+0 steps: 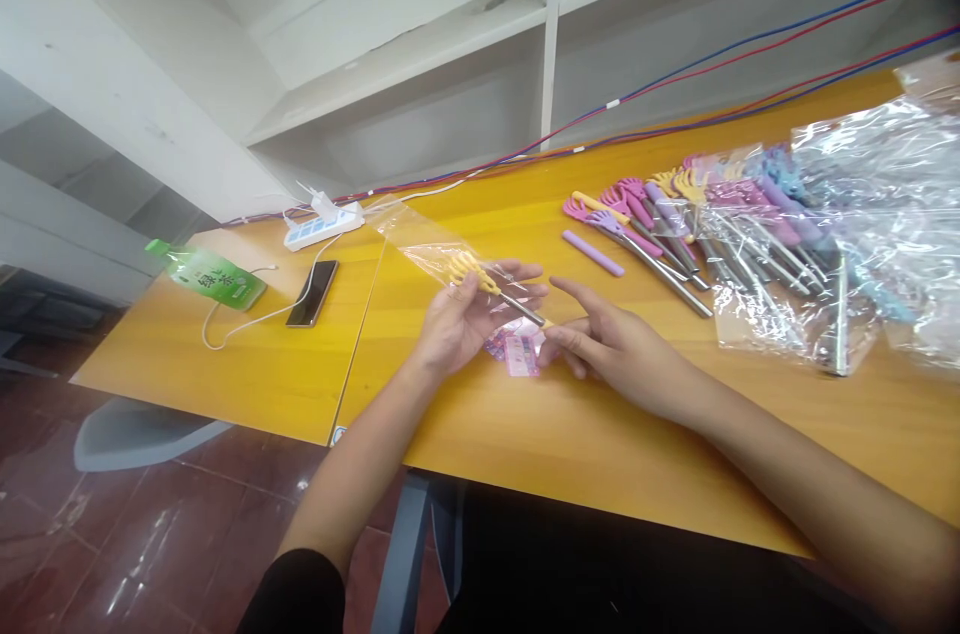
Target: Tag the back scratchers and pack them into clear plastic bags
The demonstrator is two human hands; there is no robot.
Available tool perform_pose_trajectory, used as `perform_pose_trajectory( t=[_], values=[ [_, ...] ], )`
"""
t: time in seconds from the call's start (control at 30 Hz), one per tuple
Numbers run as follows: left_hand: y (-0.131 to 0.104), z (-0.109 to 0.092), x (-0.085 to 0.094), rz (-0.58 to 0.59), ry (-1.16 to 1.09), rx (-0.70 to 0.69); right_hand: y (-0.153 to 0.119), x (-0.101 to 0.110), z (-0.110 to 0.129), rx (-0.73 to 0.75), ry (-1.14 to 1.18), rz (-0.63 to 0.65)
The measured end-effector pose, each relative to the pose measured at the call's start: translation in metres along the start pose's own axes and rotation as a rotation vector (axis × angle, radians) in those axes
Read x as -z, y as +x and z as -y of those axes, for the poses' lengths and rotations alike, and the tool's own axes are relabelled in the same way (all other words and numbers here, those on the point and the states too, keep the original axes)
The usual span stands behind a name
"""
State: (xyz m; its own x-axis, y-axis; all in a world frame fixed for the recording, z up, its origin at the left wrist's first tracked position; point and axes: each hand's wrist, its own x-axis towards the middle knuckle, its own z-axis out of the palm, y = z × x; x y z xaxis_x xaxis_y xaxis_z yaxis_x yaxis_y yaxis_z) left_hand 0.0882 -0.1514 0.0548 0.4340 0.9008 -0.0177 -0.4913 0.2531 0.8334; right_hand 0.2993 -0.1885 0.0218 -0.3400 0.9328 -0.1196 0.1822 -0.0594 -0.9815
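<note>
A yellow-clawed back scratcher (519, 304) with a metal rod lies slanting between my two hands. My left hand (454, 319) is closed round its claw end, thumb on top, together with a clear plastic bag (420, 239) that stretches away to the upper left. The claw seems to be inside the bag. With thumb and fingers, my right hand (600, 339) pinches the rod's lower end; its index finger points out freely. Below the rod, a small pink printed packet (521, 354) shows on the table, partly hidden by the hands.
On the right lie several back scratchers (660, 224), a loose purple handle (592, 253) and a heap of clear bags (885, 204). To the left are a green bottle (214, 279), a phone (312, 294) and a power strip (324, 226). Cables (615, 104) run along the shelf.
</note>
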Motion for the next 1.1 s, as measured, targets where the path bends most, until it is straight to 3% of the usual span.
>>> perform_pose_trajectory(
  t=[0.17,0.33,0.5,0.67,0.77,0.93,1.1],
  values=[
    [0.002,0.000,-0.001,-0.012,-0.061,0.092,-0.001,0.000,0.003,-0.001,-0.008,0.001],
    [0.006,-0.002,0.002,-0.138,-0.070,-0.077,0.000,0.000,0.002,0.008,-0.073,-0.019],
    [0.007,-0.003,0.008,-0.162,-0.014,-0.151,0.000,0.000,0.001,0.027,-0.090,-0.025],
    [0.011,-0.016,0.014,-0.304,-0.001,-0.304,0.000,0.010,-0.002,-0.019,-0.148,-0.023],
    [0.012,-0.023,0.015,-0.325,-0.009,-0.349,0.001,0.015,0.000,0.014,-0.209,-0.106],
    [0.010,-0.021,0.014,-0.262,-0.009,-0.329,0.001,0.017,0.002,0.104,-0.284,-0.338],
    [0.009,-0.013,0.012,-0.241,-0.028,-0.285,0.003,0.018,-0.002,0.240,-0.313,-0.421]
  ],
)
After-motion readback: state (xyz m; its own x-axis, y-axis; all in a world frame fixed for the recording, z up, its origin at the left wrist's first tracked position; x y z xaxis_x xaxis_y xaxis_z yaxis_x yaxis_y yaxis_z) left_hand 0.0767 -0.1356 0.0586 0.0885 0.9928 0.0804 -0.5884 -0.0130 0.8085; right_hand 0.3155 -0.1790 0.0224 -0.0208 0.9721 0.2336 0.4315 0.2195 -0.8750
